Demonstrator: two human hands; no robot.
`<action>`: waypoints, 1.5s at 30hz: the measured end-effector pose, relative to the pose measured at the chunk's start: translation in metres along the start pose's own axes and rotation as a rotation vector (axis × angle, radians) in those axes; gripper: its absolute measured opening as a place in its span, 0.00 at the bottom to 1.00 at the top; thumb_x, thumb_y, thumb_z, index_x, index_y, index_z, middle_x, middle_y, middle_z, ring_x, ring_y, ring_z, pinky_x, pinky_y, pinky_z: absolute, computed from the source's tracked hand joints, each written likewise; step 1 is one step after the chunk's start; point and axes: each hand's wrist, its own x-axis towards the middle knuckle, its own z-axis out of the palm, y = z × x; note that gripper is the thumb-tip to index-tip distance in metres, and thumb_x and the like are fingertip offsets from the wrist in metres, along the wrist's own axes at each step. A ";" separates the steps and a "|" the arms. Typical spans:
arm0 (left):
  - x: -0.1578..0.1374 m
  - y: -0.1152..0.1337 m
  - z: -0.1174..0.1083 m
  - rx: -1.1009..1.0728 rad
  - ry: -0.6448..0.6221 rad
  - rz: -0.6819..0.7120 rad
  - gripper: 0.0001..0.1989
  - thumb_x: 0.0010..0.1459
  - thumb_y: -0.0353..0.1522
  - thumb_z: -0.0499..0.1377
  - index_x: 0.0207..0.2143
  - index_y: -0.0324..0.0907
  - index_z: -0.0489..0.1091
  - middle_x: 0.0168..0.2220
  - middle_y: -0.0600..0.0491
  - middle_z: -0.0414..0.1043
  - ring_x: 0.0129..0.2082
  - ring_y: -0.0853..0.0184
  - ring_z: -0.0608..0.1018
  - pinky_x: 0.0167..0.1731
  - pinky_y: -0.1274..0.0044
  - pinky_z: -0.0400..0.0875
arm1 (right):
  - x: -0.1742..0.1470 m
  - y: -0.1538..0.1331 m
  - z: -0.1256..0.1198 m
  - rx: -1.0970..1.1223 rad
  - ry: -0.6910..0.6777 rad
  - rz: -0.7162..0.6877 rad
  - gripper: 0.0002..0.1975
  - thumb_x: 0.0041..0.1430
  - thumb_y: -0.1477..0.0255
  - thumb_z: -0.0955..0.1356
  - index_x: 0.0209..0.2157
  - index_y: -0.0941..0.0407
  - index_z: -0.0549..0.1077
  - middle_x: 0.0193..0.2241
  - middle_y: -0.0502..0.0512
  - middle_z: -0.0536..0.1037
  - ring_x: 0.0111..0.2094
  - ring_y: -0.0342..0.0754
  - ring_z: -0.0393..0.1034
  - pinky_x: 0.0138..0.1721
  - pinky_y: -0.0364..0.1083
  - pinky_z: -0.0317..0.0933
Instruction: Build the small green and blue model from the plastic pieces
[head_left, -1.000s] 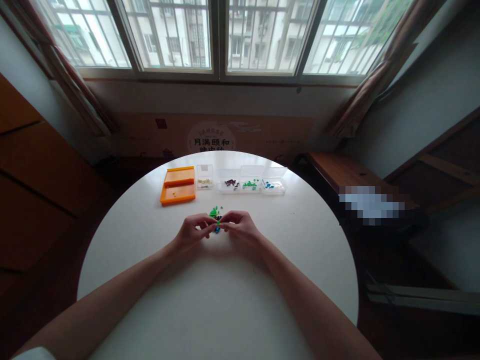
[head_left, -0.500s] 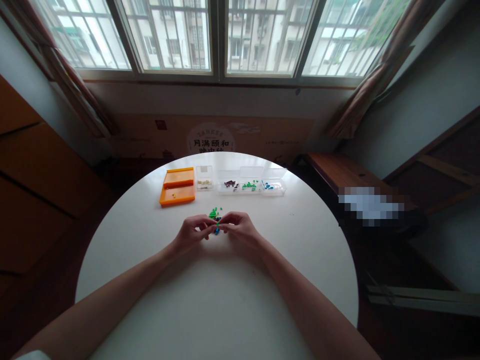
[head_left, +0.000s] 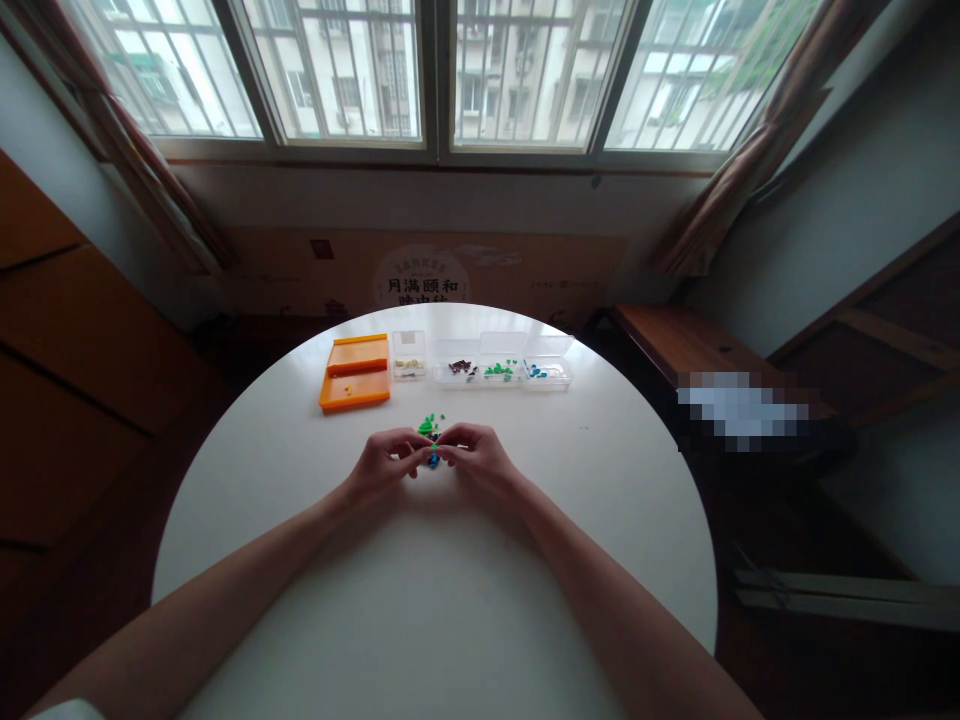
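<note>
At the middle of the round white table (head_left: 450, 580), my left hand (head_left: 381, 463) and my right hand (head_left: 478, 455) meet fingertip to fingertip. Both pinch a tiny green piece (head_left: 434, 448), which looks like a small toy brick; its exact shape is too small to make out. Blue and dark pieces (head_left: 433, 461) show just below and between the fingers, partly hidden. Beyond the fingertips lies a little heap of green pieces (head_left: 427, 424) on the tabletop.
An orange tray (head_left: 355, 404) with a few yellow bits stands at the back left. Beside it is a clear box (head_left: 409, 345) of pale pieces. Further right, a clear lidded organizer (head_left: 517, 384) holds dark, green and blue pieces. A wooden bench (head_left: 667, 335) stands off the table's right side.
My fingertips have shifted very slightly around the small green piece. Otherwise the hands, the heap and the boxes stay where they were.
</note>
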 end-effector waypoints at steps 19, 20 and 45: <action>0.000 -0.002 0.000 -0.044 0.004 -0.042 0.13 0.50 0.36 0.62 0.32 0.33 0.73 0.25 0.49 0.73 0.18 0.72 0.73 0.16 0.81 0.69 | -0.001 0.003 0.000 -0.005 -0.007 0.000 0.13 0.41 0.65 0.73 0.26 0.60 0.74 0.22 0.51 0.74 0.22 0.41 0.66 0.25 0.42 0.61; 0.000 -0.001 0.000 -0.050 0.006 -0.044 0.13 0.50 0.37 0.62 0.31 0.33 0.73 0.25 0.49 0.72 0.18 0.72 0.73 0.16 0.82 0.69 | -0.001 0.003 0.000 -0.003 -0.005 0.001 0.13 0.41 0.65 0.73 0.26 0.61 0.74 0.22 0.51 0.74 0.22 0.41 0.66 0.25 0.42 0.61; 0.000 0.001 0.000 -0.052 0.012 -0.036 0.12 0.50 0.36 0.62 0.31 0.33 0.73 0.26 0.48 0.72 0.19 0.72 0.73 0.16 0.82 0.69 | 0.001 0.009 0.001 -0.003 0.068 -0.067 0.11 0.39 0.67 0.74 0.24 0.60 0.76 0.20 0.52 0.75 0.21 0.42 0.67 0.25 0.41 0.61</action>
